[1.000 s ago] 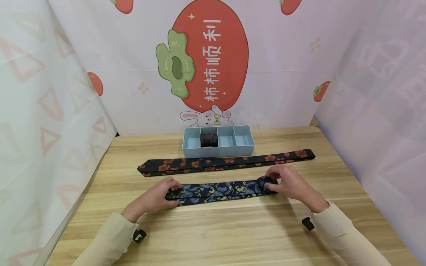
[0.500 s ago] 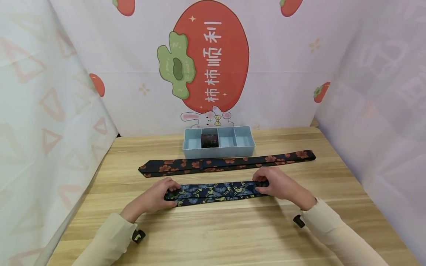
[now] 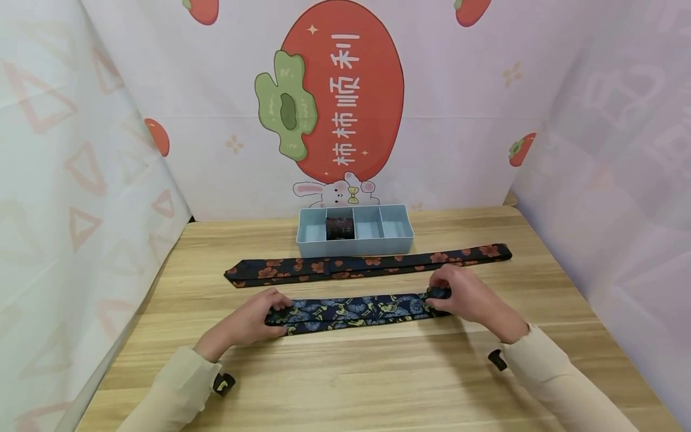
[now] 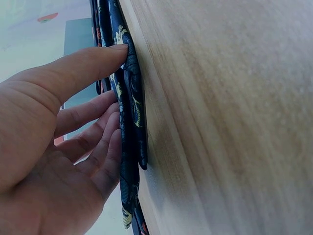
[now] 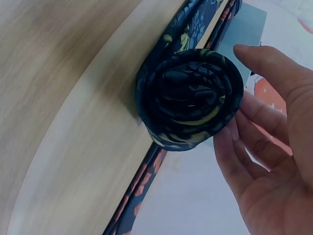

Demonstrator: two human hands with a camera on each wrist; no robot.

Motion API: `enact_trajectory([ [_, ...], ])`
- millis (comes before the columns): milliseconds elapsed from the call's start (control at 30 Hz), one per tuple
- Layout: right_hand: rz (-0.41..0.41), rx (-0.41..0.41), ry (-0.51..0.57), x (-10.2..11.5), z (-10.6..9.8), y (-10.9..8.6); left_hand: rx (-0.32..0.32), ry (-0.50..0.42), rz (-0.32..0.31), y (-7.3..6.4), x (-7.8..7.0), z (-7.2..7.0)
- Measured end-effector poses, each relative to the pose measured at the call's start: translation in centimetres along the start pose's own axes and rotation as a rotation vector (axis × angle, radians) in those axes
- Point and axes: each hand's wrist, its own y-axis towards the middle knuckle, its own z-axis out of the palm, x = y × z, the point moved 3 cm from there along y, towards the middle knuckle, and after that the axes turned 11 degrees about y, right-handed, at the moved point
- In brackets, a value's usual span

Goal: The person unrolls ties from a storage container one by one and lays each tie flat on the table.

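Observation:
A navy necktie (image 3: 351, 312) with blue and yellow figures lies folded lengthwise across the table, its right end wound into a roll (image 5: 190, 100). At the roll, my right hand (image 3: 465, 295) has its fingers around the far side; the thumb tip stands near the roll's edge in the right wrist view. On the tie's left end, my left hand (image 3: 255, 317) rests with thumb at the near edge and extended fingers at the far edge. In the left wrist view its thumb (image 4: 93, 63) presses the cloth against the table.
Behind lies a second necktie (image 3: 372, 264), dark with orange flowers, stretched out flat. A light blue box (image 3: 356, 246) with several compartments stands further back; a dark rolled necktie (image 3: 340, 228) sits in one compartment. Printed cloth (image 3: 453, 138) hangs behind the wooden table (image 3: 345, 384).
My right hand and the rolled end shifted left along the table, then back right to about where they were. The left hand has stayed in place on the tie's left end.

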Motion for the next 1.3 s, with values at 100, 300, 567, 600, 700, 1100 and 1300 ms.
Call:
enact_trajectory([
  [100,0.017,-0.014,-0.01,-0.2,-0.5,-0.4,-0.003,0.002,0.0,0.0,0.1,0.0],
  [300,0.025,-0.031,-0.004,-1.1,-1.5,-1.3,-0.012,0.006,0.0,0.0,0.2,0.0],
  [567,0.077,-0.057,-0.015,-3.4,-2.3,-2.4,-0.013,0.01,-0.005,-0.1,0.2,-0.1],
  [600,0.083,-0.058,-0.015,-3.6,-2.3,-2.4,-0.013,0.009,-0.004,-0.1,0.2,-0.1],
  [700,0.094,-0.056,-0.015,-3.8,-2.4,-2.4,-0.013,0.007,-0.006,-0.2,0.2,-0.3],
  [1100,0.039,0.024,0.01,-0.4,-1.5,-0.7,-0.008,0.019,-0.012,-0.9,1.0,-0.7],
  [1300,-0.054,0.094,0.042,0.3,0.2,0.4,0.008,0.021,-0.045,-1.6,1.7,-0.9],
])
